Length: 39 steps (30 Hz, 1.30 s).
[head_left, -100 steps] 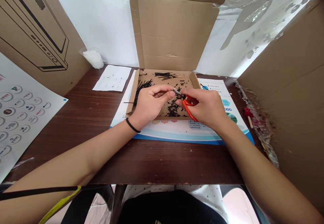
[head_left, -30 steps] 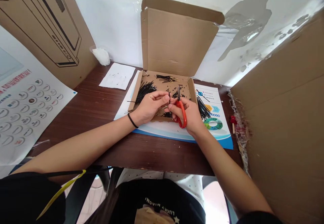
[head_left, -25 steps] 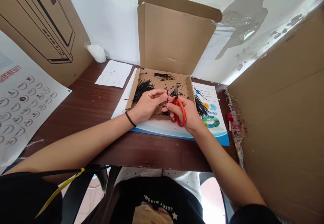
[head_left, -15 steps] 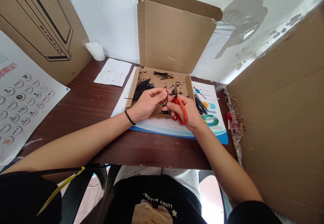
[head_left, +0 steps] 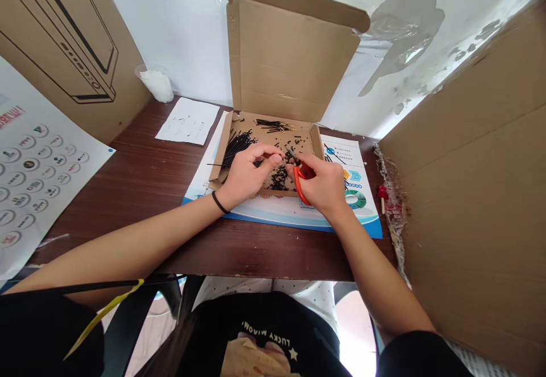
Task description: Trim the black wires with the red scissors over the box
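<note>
My left hand (head_left: 249, 175) is closed in a pinch over the open cardboard box (head_left: 316, 141). It holds a thin black wire, mostly hidden by the fingers. Facing it, my right hand (head_left: 322, 181) grips a pair of scissors with red handles (head_left: 300, 186). The dark blades point up and left, close to my left fingertips. In the box, a thick bundle of black wires (head_left: 239, 146) lies at the left, and a smaller bunch with gold-coloured ends (head_left: 273, 125) lies at the back. Short black offcuts (head_left: 279, 179) are scattered over the bottom.
The box stands on a printed sheet (head_left: 277, 218) on a dark wooden table (head_left: 256, 252). White paper (head_left: 187, 121) with small black bits lies to the left, near a plastic cup of white material (head_left: 157, 84). Large cardboard boxes flank both sides. A red-headed object (head_left: 383, 194) sits at the right edge.
The scissors have turned from pointing upward to leaning left, and my right hand has turned over them. My hands have moved slightly apart. The black wire between my fingertips is now harder to see.
</note>
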Tool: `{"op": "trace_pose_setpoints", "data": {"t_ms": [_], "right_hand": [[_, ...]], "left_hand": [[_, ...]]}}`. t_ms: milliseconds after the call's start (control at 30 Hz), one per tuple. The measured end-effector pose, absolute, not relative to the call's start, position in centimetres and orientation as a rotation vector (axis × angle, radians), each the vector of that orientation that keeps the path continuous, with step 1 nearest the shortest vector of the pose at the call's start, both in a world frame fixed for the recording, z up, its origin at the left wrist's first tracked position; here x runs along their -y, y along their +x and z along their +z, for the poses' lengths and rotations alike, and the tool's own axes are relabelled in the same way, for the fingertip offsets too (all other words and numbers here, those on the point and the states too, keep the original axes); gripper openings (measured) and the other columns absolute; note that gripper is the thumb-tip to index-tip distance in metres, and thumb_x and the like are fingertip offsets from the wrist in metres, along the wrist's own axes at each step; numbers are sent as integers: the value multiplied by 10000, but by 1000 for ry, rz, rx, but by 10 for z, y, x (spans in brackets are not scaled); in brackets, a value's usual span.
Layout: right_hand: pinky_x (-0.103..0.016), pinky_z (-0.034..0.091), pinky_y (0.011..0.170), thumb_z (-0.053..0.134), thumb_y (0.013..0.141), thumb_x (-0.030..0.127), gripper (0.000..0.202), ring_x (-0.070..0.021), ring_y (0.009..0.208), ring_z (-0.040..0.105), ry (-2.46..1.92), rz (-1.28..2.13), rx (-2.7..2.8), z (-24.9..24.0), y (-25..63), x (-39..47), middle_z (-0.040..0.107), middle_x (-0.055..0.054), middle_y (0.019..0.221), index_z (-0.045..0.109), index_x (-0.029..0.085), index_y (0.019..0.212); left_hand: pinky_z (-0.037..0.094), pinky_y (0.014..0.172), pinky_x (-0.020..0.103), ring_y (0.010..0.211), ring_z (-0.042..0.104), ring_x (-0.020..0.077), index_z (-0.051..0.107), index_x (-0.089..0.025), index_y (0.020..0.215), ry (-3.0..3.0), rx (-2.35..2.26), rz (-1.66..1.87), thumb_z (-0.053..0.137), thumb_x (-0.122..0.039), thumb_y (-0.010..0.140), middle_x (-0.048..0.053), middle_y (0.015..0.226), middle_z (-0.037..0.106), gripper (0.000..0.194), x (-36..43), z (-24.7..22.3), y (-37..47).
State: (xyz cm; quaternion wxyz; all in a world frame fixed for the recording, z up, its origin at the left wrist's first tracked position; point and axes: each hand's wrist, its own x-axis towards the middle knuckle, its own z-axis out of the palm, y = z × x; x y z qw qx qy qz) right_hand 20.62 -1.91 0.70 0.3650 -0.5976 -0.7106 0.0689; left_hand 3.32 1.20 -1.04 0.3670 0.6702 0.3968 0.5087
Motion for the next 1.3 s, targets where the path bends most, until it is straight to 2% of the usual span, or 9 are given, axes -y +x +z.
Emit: {"op": "trace_pose_setpoints", "data": {"t_ms": [167,567,833,933,1133,1233,1300], "right_hand": [[-274,377,606,617,829,432,275,-173,615,594,-1555,101,1926,4,207,17,706,-40,684,758,214,922],[-263,377,618,637,828,426,261,-171,641,599,-1559,110,1986,2,205,17,723,-35,722,760,234,955],[-262,339,594,601,857,439,249,-162,625,577,-1587,90,2006,0,207,16,711,-26,697,747,237,862],[-272,355,594,637,829,452,252,-165,609,561,-1606,229,1888,-1,208,14,697,-28,673,745,224,844],[-285,474,675,760,709,446,327,-162,689,612,-1360,890,1500,-2,201,12,727,-17,790,719,209,931],[-295,499,746,804,652,412,362,-159,749,641,-1247,997,1418,0,197,13,744,-20,874,704,213,937],[-297,501,742,814,633,396,369,-153,733,637,-1210,1036,1394,0,195,13,739,-17,859,697,211,930]], "left_hand": [[461,846,313,918,630,191,720,-190,909,1777,-1041,1329,635,-416,883,65,966,729,243,-14,-15,32],[451,892,337,915,609,201,708,-213,874,1859,-1050,1388,628,-433,888,55,932,712,235,-13,-17,32],[464,885,344,899,621,201,721,-212,870,1829,-1096,1382,652,-410,868,51,925,720,210,-12,-19,32],[471,866,338,897,636,199,733,-200,890,1734,-1096,1351,679,-427,847,62,929,731,237,-12,-18,33],[504,878,324,873,676,170,695,-169,929,1413,-889,1300,716,-504,804,81,932,745,359,-20,-15,34],[509,899,335,886,686,173,698,-168,926,1354,-874,1286,753,-518,760,81,937,749,391,-22,-14,33],[504,915,346,909,684,185,718,-166,903,1376,-895,1275,756,-523,753,87,956,752,389,-21,-14,33]]}}
